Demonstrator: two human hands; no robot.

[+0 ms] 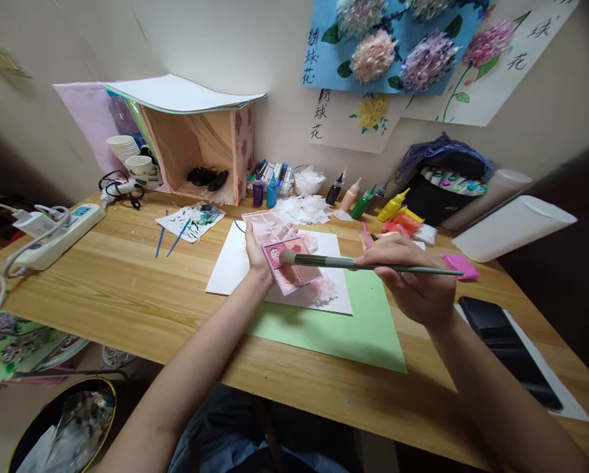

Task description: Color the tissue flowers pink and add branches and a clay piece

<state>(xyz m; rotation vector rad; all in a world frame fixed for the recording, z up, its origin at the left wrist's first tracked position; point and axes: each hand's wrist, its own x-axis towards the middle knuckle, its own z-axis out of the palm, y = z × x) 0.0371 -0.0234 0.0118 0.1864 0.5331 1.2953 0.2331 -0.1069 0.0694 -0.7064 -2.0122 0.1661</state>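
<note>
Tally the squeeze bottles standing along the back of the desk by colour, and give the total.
Purple bottle: 1
Blue bottle: 1
Black bottle: 1
Peach bottle: 1
Green bottle: 1
Yellow bottle: 1
Total: 6
A further dark bottle may stand behind the green one; it is too hidden to count.

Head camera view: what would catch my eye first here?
At the centre, the left hand holds an open pink palette while the right hand touches a long makeup brush to it, above white and green paper. On the wall behind hang paper hydrangea pictures.
</note>
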